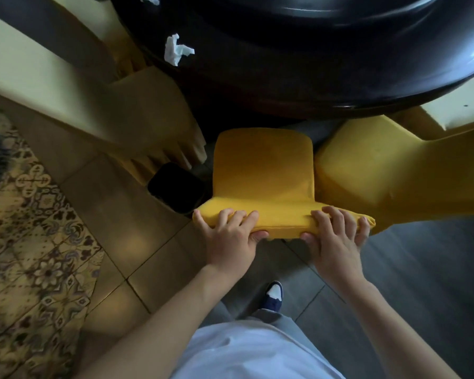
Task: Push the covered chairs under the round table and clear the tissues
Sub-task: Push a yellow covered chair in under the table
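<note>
Dim indoor scene, warm cast; daylight enters from upper right, leaving pale glare streaks on the dark glossy counter point(340, 64). Wide-angle bending at edges. Patterned rug point(25, 228) and far-left margin smeared by motion blur; centre reasonably sharp, floor in shadow.

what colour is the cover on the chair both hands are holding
Mustard yellow, plain with no pattern; the chair cover shows best in the head view.

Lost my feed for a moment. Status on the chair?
Left hand and right hand grip the yellow chair backrest top. Seat not yet under round table. Tissue on table. Black bin beside chair.
</note>
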